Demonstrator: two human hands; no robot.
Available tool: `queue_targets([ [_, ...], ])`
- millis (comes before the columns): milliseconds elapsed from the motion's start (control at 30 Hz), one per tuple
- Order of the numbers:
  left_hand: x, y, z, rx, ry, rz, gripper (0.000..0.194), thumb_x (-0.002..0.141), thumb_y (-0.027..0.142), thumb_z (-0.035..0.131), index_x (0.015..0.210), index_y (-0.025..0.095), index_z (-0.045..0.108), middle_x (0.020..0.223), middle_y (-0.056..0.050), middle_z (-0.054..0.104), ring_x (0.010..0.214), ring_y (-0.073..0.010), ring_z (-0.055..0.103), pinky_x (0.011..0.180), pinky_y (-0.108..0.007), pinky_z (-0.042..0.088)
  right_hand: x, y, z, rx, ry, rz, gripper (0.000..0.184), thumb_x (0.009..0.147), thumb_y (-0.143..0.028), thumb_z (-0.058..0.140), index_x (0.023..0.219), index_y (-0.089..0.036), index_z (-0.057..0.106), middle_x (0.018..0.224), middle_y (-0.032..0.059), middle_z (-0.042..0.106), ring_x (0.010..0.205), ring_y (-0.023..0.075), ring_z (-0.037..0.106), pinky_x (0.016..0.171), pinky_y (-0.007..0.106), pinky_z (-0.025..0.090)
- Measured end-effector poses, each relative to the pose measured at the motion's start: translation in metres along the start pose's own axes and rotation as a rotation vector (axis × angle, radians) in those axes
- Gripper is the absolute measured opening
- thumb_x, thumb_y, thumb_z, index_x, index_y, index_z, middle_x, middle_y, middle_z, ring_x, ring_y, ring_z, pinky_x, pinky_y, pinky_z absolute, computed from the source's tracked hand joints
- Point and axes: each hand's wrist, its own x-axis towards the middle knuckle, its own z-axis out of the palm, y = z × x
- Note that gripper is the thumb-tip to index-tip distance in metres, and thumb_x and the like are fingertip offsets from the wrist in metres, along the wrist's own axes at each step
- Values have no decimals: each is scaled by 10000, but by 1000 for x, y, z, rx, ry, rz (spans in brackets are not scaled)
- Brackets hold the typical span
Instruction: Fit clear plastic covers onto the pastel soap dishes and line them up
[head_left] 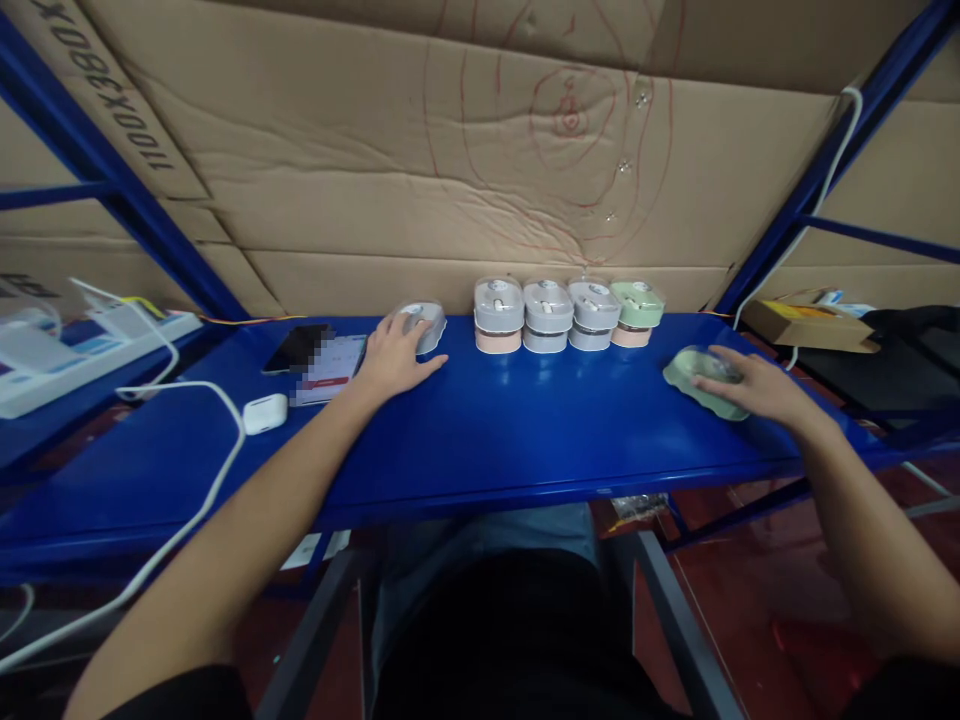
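Note:
My left hand (396,358) lies over a small grey box with a clear lid (430,338). Its thumb points out to the right, and its fingers rest spread on the lid, partly hiding the box. At the right end of the table, my right hand (761,385) grips a pale green scalloped box with a clear lid (703,392), tilted, with thumb and fingers around its side. Between the hands, along the back, similar clear-lidded boxes stand stacked in pairs: grey over pink (499,315), grey ones (546,315), more grey ones (594,312), and green over pink (637,310).
The blue table (495,430) backs onto a cardboard wall (360,130). At left lie a phone with a lit screen (330,370), a dark flat object (294,348), a white earbud case (265,413) and a white cable (217,480). A cardboard box (814,326) stands beyond the right end.

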Motion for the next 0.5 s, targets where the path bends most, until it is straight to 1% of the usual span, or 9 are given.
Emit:
queue_targets([
  [67,0,5,-2,21,7,-7,699,968,579,669,1527,161,635,1670,-253,537,1577,-511,464,1319,-651,373,31,11,-2,12,-2,159,714,1028,-574,777,1591,-147,675,1403,346,732,1331,437,703,1037,480,481],
  [133,-2,11,-9,24,42,-43,700,965,578,650,1489,114,627,1520,-278,633,1467,-505,558,1266,-632,439,62,9,-2,57,35,280,599,1124,-494,632,1541,-70,701,1464,405,689,1365,427,687,1032,472,448],
  [200,-5,16,-16,24,105,-97,717,948,595,656,1455,90,614,1393,-281,677,1373,-500,615,1208,-623,493,89,-1,0,98,69,323,547,1163,-386,505,1486,1,716,1476,435,667,1345,395,694,1005,447,441],
  [233,-7,18,-19,28,148,-125,735,933,617,670,1443,92,612,1375,-281,672,1355,-502,623,1189,-622,508,101,-7,2,120,85,335,536,1153,-350,494,1463,25,720,1468,438,668,1325,380,699,988,434,443],
  [300,-11,20,-23,44,201,-174,787,897,670,711,1441,109,613,1415,-292,635,1366,-524,619,1164,-632,526,121,-18,8,177,122,354,537,1115,-348,551,1437,44,725,1445,417,692,1288,351,705,964,409,451],
  [333,-13,21,-23,55,187,-195,821,878,693,730,1452,117,613,1446,-302,613,1376,-545,615,1151,-646,532,129,-23,13,208,144,362,547,1092,-364,593,1426,48,728,1430,401,707,1269,338,708,956,399,457],
  [367,-15,22,-23,63,138,-215,853,866,706,741,1473,122,607,1468,-312,600,1376,-566,619,1132,-660,541,135,-26,18,241,167,367,558,1071,-383,631,1413,46,735,1413,381,723,1248,324,712,951,389,465],
  [433,-18,23,-21,68,-10,-244,889,880,696,727,1542,124,570,1480,-328,599,1353,-589,648,1093,-673,559,146,-31,31,307,210,367,579,1034,-423,688,1387,34,743,1379,345,748,1200,299,721,945,372,489],
  [500,-20,27,-21,72,-113,-261,906,909,670,691,1611,125,513,1488,-336,603,1341,-589,671,1077,-667,568,154,-35,46,370,248,328,583,1005,-445,722,1370,10,742,1343,315,766,1147,289,735,941,362,528],
])
